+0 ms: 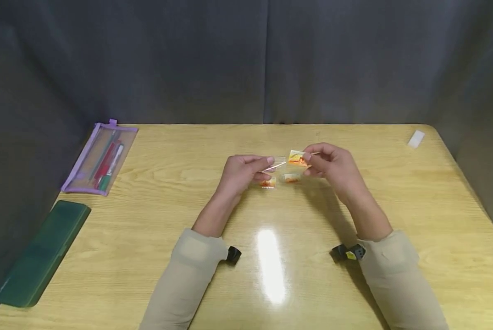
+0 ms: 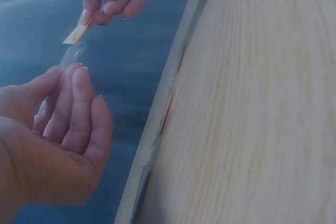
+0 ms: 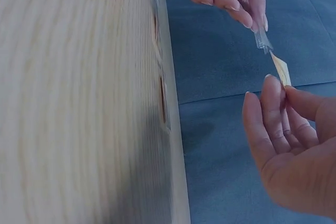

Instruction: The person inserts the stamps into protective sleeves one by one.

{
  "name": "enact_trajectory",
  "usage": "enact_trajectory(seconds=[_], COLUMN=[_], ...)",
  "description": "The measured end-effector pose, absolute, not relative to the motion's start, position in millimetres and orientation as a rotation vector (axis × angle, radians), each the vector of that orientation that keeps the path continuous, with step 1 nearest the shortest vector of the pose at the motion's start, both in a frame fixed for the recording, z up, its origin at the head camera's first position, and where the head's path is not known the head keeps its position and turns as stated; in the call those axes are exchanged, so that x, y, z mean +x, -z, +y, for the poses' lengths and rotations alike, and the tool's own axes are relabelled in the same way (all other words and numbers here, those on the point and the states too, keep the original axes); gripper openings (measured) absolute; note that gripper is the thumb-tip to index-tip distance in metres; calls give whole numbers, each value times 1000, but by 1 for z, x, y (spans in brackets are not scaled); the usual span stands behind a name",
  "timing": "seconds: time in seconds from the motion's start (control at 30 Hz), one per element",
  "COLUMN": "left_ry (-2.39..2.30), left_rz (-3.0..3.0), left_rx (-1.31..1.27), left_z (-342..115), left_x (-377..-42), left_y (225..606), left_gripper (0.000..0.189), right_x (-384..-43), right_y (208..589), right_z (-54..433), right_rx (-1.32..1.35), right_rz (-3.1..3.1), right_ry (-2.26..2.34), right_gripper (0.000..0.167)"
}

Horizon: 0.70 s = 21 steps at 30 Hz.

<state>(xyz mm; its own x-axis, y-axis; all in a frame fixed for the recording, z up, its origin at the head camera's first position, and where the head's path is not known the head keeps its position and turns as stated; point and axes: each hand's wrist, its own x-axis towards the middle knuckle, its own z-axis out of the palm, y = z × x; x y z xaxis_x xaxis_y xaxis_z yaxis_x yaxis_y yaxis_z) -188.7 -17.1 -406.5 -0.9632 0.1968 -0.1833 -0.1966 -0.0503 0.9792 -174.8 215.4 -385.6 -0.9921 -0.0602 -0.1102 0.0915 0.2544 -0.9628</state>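
Above the middle of the table, my left hand (image 1: 241, 175) pinches a small clear plastic sleeve (image 1: 280, 163) between thumb and fingers. Opposite it, my right hand (image 1: 336, 168) holds a small yellow-and-orange picture card (image 1: 297, 158) by its right side. In the right wrist view the card (image 3: 282, 70) is very close to the end of the sleeve (image 3: 263, 40); whether they touch I cannot tell. Below the hands, two similar small orange pieces lie on the table, a left piece (image 1: 268, 184) partly under my left fingers and a right piece (image 1: 292, 178).
A purple-edged mesh pouch (image 1: 125, 158) with several pens lies at the table's far left. Nearer, a dark green case (image 1: 44, 254) lies along the left edge. A white eraser-like block (image 1: 416, 139) is at the back right corner. Dark curtains (image 1: 180, 64) surround the wooden table (image 1: 428, 197).
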Motion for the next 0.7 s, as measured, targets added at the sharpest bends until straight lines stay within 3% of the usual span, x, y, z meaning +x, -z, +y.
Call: enact_trajectory(seconds=[0.7], left_ry=[-2086], left_rz=[1970], left_rx=[17], left_z=[-11], left_x=[-189], left_y=[401], left_gripper=[23], right_x=[-175], right_y=[383], right_z=[216], right_rx=[-47], right_rz=[2274], right_ry=[2018], right_gripper=[14])
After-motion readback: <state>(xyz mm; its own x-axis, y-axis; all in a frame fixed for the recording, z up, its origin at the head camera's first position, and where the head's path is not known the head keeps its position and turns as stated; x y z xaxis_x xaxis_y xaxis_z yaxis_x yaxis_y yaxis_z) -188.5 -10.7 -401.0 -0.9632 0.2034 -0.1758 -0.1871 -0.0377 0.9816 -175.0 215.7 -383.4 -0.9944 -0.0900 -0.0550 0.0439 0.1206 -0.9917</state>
